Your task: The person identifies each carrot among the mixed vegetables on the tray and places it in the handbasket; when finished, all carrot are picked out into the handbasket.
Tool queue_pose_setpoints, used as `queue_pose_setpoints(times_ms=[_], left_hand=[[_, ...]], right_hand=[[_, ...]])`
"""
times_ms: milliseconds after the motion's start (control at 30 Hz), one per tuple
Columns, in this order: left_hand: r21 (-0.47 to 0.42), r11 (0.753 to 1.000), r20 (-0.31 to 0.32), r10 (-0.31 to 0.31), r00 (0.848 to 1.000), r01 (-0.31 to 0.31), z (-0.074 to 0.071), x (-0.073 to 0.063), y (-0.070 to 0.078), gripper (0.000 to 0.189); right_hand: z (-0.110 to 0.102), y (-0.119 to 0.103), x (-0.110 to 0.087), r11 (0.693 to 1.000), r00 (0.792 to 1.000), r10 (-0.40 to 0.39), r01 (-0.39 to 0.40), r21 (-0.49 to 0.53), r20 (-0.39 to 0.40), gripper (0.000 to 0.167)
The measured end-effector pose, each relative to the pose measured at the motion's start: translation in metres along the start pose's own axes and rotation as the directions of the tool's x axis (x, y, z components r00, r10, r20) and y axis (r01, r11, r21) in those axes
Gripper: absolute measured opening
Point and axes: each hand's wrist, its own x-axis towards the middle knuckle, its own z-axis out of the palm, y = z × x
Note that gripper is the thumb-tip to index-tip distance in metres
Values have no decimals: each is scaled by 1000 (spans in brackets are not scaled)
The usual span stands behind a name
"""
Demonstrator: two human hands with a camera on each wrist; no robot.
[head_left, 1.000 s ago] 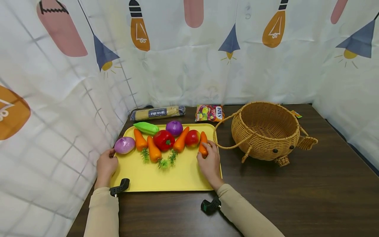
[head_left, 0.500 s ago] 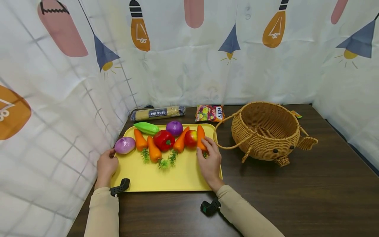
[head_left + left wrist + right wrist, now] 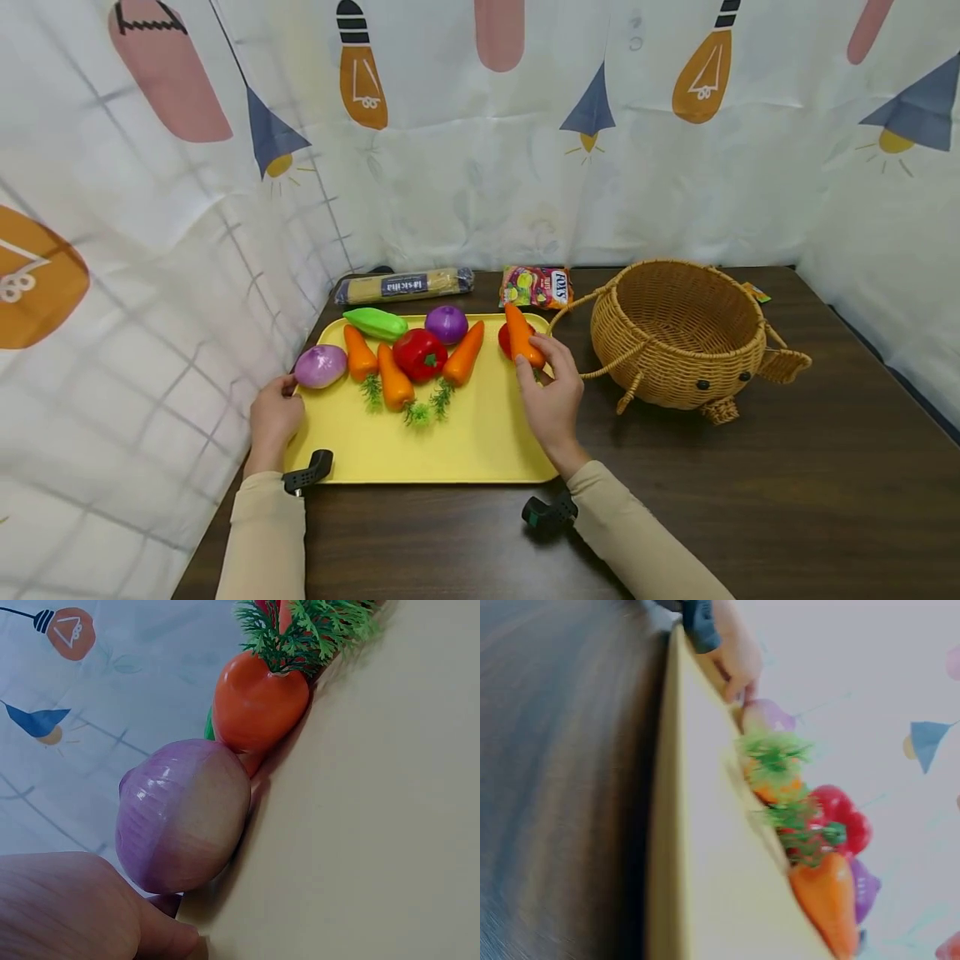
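My right hand (image 3: 553,404) pinches an orange toy carrot (image 3: 522,335), held tilted over the right part of the yellow tray (image 3: 420,454). Behind that carrot a red apple (image 3: 505,341) is partly covered. At the tray's left rim my left hand (image 3: 273,417) grips the edge, close beside a pale purple onion (image 3: 184,817); its underside fingers are hidden. Also on the tray lie several other carrots (image 3: 464,354), a red bell pepper (image 3: 420,355), a darker purple onion (image 3: 446,325) and a green vegetable (image 3: 376,323). The right wrist view is blurred and does not show the held carrot.
A wicker basket (image 3: 652,371) with an animal face stands right of the tray, its looped handle reaching toward the tray's right edge. Behind the tray lie a pasta packet (image 3: 405,286) and a sweets bag (image 3: 536,287). A patterned curtain (image 3: 480,183) encloses the table.
The right hand has raised the rightmost carrot off the tray and shifted it slightly right, in front of the apple. My left hand keeps its place at the tray's rim.
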Motion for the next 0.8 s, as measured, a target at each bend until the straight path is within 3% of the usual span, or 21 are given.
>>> queue_pose_setpoints(times_ms=[167, 467, 800], left_hand=[[-2, 1000, 5, -6, 1000, 6, 1, 1, 0, 48], [2, 1000, -1, 4, 1000, -4, 0, 1, -1, 46], [-5, 1000, 8, 5, 1000, -5, -1, 0, -2, 48]], right_hand=[[-13, -31, 13, 1000, 1000, -2, 2, 13, 28, 29], [-33, -45, 38, 998, 996, 30, -35, 57, 89, 29], [-63, -50, 62, 1000, 993, 6, -5, -11, 114, 32]])
